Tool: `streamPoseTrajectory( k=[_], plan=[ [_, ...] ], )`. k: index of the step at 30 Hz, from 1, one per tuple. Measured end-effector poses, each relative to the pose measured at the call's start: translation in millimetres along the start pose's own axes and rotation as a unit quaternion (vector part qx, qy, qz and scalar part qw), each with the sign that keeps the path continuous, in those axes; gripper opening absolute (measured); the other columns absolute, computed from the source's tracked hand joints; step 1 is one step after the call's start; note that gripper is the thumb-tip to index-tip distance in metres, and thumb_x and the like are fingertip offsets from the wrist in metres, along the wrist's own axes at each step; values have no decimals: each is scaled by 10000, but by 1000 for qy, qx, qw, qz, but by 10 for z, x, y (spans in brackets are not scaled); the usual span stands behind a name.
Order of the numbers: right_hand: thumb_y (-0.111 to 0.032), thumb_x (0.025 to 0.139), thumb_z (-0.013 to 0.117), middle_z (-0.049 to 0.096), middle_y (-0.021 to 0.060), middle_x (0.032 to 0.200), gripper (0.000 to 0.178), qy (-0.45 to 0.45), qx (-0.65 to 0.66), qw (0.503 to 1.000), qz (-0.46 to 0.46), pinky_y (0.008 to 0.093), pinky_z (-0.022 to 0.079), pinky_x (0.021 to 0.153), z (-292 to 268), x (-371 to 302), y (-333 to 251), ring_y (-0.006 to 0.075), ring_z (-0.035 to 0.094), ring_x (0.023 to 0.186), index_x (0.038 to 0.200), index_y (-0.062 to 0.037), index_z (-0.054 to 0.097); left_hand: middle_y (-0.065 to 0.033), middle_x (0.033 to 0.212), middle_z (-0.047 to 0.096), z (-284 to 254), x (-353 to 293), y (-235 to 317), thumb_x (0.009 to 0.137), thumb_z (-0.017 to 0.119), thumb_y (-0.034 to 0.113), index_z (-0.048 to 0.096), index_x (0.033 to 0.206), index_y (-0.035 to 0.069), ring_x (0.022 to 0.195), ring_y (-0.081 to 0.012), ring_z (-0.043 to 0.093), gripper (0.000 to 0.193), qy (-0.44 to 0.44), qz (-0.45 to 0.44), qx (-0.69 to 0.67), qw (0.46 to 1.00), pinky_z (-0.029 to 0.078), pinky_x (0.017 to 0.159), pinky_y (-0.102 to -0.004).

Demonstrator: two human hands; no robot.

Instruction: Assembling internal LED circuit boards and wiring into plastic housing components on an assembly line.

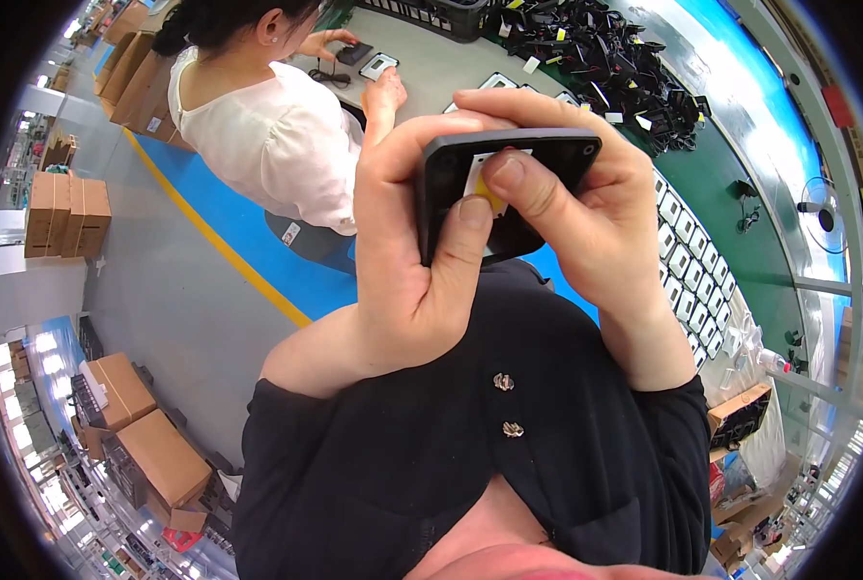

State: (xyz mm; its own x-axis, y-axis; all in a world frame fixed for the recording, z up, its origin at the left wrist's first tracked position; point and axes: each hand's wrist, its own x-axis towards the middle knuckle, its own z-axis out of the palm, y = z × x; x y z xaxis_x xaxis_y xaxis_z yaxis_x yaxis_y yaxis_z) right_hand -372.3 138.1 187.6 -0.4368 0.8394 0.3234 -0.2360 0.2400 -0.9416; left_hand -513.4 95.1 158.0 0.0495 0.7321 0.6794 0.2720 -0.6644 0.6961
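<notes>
Up in front of my chest I hold a black rectangular plastic casing (440,198) between both hands, tilted. My left hand (402,242) is wrapped round its left side. My right hand (596,208) grips the right side, fingers curled behind it. Both thumbs press on the casing's inner face, beside a white patch and a small yellow piece (493,200). The thumbs partly cover these, so I cannot make out what the yellow piece is.
A co-worker in a white top (267,135) sits at the far left, handling a small device (378,66) at the table. A heap of black parts (596,58) lies at the back right. Rows of white-faced units (697,261) lie right. Cardboard boxes (69,215) stand left.
</notes>
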Motion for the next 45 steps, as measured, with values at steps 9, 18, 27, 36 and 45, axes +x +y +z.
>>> streamPoseTrajectory(
  k=[9, 18, 27, 36, 45],
  plan=[
    [-47, 820, 643, 643, 78, 967, 275, 47, -28, 998, -31, 215, 470, 771, 44, 40, 112, 101, 594, 851, 1081, 29, 601, -93, 1105, 505, 52, 11, -126, 918, 450, 69, 359, 1205, -17, 1000, -134, 488, 313, 41, -27, -24, 999, 379, 885, -257],
    [-47, 801, 648, 641, 62, 965, 302, -15, 15, 998, -67, 224, 470, 787, 76, 160, 140, 103, 593, 855, 1095, 5, 598, -112, 1177, 449, 8, 8, -161, 923, 428, 66, 324, 1241, -14, 1051, -153, 458, 344, 37, -19, 23, 999, 361, 920, -274],
    [-9, 767, 671, 656, 76, 919, 294, -2, 20, 999, -28, 231, 493, 746, 43, 170, 144, 108, 608, 812, 1057, 12, 625, -173, 1175, 409, 57, 30, -172, 864, 525, 34, 360, 1182, -25, 984, -174, 458, 364, 54, -43, -139, 988, 377, 858, -272],
    [-58, 780, 650, 654, 49, 866, 269, 23, 36, 997, 58, 215, 477, 715, -68, 258, 218, 78, 589, 784, 1040, 10, 622, -121, 1151, 436, 230, 4, -289, 870, 467, -9, 318, 1222, -26, 1013, -148, 462, 383, 87, -126, -220, 963, 377, 888, -264],
    [-65, 851, 589, 638, 58, 906, 246, 37, 42, 998, 21, 214, 473, 724, -69, 207, 231, 87, 586, 810, 1086, 7, 584, -111, 1119, 460, 281, 94, -291, 893, 455, 13, 318, 1222, -20, 959, -130, 486, 357, 109, -97, -237, 960, 396, 850, -243]
  ],
)
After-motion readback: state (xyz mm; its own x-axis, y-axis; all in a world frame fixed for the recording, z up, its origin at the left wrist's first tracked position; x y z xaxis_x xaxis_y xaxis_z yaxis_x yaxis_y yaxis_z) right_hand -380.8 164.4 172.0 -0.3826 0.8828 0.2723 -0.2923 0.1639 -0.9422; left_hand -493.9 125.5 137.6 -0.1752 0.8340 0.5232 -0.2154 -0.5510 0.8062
